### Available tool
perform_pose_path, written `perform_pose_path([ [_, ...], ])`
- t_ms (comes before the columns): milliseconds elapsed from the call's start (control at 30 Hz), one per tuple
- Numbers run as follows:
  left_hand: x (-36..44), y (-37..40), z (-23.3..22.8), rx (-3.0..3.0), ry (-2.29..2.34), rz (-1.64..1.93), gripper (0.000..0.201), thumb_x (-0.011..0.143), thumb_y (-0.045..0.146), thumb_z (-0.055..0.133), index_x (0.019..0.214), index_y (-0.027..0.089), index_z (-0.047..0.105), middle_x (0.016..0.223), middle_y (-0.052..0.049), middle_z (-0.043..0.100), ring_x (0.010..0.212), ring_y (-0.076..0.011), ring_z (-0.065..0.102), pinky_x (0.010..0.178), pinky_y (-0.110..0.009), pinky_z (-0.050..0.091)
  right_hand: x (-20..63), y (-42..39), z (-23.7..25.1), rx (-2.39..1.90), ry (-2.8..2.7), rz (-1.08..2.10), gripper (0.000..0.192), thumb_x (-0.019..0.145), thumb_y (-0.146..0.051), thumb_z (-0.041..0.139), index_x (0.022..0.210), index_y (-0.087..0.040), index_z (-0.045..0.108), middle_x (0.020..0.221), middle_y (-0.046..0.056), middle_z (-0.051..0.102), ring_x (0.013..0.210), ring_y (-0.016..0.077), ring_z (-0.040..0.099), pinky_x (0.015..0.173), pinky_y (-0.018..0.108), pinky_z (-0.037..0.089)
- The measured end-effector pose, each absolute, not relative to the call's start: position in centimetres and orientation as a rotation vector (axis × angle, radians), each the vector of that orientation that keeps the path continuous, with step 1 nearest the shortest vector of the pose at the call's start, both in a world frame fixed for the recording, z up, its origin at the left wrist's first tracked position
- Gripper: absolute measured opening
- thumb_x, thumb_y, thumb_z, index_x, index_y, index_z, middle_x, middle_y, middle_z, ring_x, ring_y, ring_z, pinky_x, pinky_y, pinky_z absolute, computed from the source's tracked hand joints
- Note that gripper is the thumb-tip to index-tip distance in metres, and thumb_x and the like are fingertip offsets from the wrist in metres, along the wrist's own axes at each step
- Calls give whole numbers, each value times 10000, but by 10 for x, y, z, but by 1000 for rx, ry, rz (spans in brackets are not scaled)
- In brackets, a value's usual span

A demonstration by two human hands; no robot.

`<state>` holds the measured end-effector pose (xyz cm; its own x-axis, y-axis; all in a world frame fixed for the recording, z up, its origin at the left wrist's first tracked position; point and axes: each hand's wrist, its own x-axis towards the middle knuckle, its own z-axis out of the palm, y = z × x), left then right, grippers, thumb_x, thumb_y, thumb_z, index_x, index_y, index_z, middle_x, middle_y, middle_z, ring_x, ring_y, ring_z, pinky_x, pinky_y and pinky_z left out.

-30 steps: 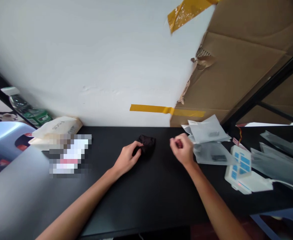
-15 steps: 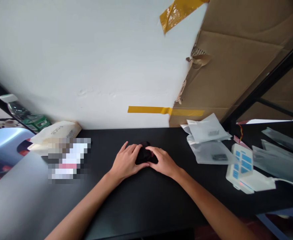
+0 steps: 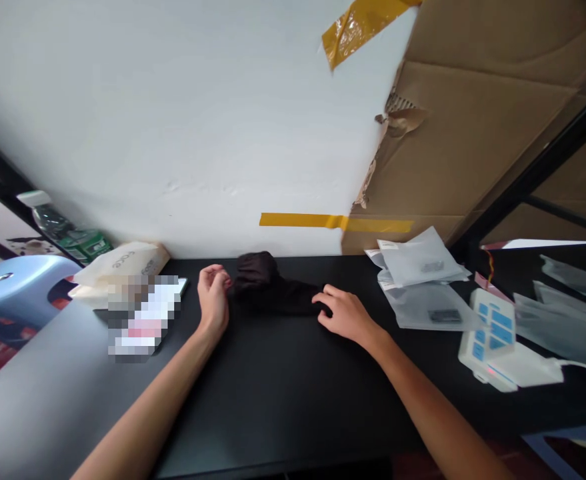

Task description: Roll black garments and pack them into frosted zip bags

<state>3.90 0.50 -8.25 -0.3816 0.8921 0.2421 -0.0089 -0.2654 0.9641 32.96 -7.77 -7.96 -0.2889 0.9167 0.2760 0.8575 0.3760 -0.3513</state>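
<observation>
A piece of soft black cloth [image 3: 260, 287], bunched into a lump on its left and drawn out flat towards the right, lies on the black table [image 3: 273, 387]. Its exact kind is hard to make out. At the left end is my left hand [image 3: 213, 297], turned on its side with the fingers curled in; the fingertips meet the cloth's edge. My right hand [image 3: 345, 312] grips the narrow right end between thumb and bent fingers. Between the two hands the cloth stretches across the table.
On the left are a phone [image 3: 147, 317] blurred by pixels, a cream pouch [image 3: 123, 267], a green-labelled bottle [image 3: 75, 233] and a blue stool [image 3: 17, 283]. To the right lie translucent bags [image 3: 423, 293] and a white device with blue keys [image 3: 490, 333]. A white wall panel [image 3: 197, 133] stands behind.
My hands have moved apart, left hand to the left and right hand slightly right. The black cloth, formerly a small bundle between them, is now spread out wider. The view has shifted slightly.
</observation>
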Motion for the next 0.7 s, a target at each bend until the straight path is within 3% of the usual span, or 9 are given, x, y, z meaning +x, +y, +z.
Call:
perform_pose_path([
  [133, 40, -5, -73, 1749, 1467, 1657, 356, 811, 398, 692, 1104, 233, 576, 948, -17, 555, 875, -189, 570, 816, -299, 490, 348, -75, -73, -1459, -2153, 350, 206, 819, -308, 719, 1025, -291, 731, 983, 14, 652, 813, 182, 642, 756, 302, 494],
  [200, 48, -14, -70, 2202, 1457, 1439, 529, 774, 450, 761, 1226, 241, 582, 1166, -82, 578, 1069, -265, 570, 953, -388, 485, 351, -72, -75, -1444, -2070, 412, 311, 829, -359, 733, 1131, -287, 711, 993, 21, 663, 804, 181, 630, 762, 313, 496],
  [267, 52, -18, -70, 2474, 1434, 1167, 635, 795, 448, 748, 1362, 264, 528, 1303, -107, 561, 1148, -303, 563, 988, -430, 482, 351, -68, -80, -1468, -1997, 448, 458, 812, -333, 754, 1258, -281, 667, 967, 25, 673, 764, 177, 610, 745, 318, 496],
  [333, 48, -14, -71, 2553, 1432, 977, 587, 878, 353, 632, 1437, 276, 468, 1264, -94, 602, 1087, -276, 609, 939, -403, 508, 351, -65, -85, -1497, -1954, 478, 529, 792, -291, 760, 1308, -263, 646, 928, 22, 674, 717, 168, 586, 721, 314, 493],
  [433, 22, 2, -69, 2468, 1580, 1035, 555, 874, 221, 509, 1428, 222, 474, 1136, -92, 645, 1030, -259, 638, 932, -387, 514, 356, -61, -86, -1514, -1899, 481, 404, 803, -225, 702, 1207, -226, 701, 842, 6, 663, 650, 142, 546, 692, 295, 481],
  [500, 0, 10, -62, 2333, 1793, 1158, 592, 839, 234, 531, 1426, 185, 472, 1117, -106, 631, 1017, -275, 631, 949, -421, 512, 362, -60, -84, -1526, -1831, 491, 384, 793, -191, 669, 1174, -204, 711, 803, -5, 653, 626, 130, 536, 682, 280, 477],
  [567, -15, 12, -54, 2246, 1945, 1223, 594, 828, 251, 544, 1415, 174, 489, 1113, -113, 604, 965, -270, 625, 920, -430, 527, 366, -58, -84, -1548, -1744, 569, 498, 770, -198, 677, 1268, -185, 664, 790, -13, 656, 621, 128, 553, 679, 272, 483],
  [633, -18, 11, -50, 2313, 1962, 1239, 504, 862, 275, 532, 1357, 183, 551, 1135, -122, 589, 1001, -277, 611, 944, -441, 518, 369, -54, -89, -1586, -1661, 674, 636, 763, -274, 718, 1376, -168, 589, 791, -13, 669, 639, 137, 589, 682, 273, 492],
  [700, -8, 12, -52, 2521, 1817, 1112, 400, 909, 330, 525, 1278, 204, 612, 1182, -125, 602, 1097, -297, 589, 1003, -460, 489, 369, -49, -97, -1624, -1595, 728, 650, 770, -397, 741, 1358, -155, 608, 779, 1, 679, 675, 159, 621, 683, 282, 495],
])
